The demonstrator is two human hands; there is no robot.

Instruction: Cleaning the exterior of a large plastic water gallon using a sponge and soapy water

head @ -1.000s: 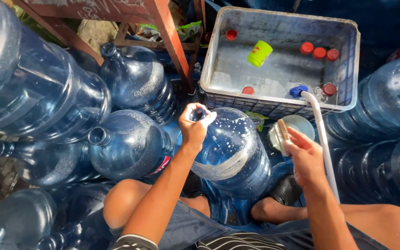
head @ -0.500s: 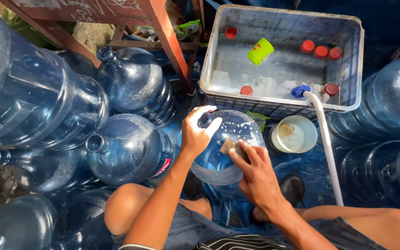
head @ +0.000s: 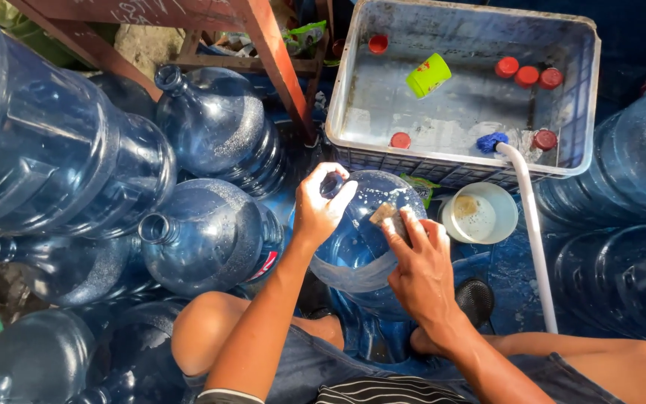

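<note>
L hand (head: 321,203) fingers curled in grip; R hand (head: 420,263) flat, fingers pressed fwd.

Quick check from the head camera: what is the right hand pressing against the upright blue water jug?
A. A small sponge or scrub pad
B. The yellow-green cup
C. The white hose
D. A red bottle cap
A. The right hand presses a small tan scrub pad onto the shoulder of the blue water jug, while the left hand grips the jug's neck; the white hose and red caps lie untouched at the grey crate.
</note>
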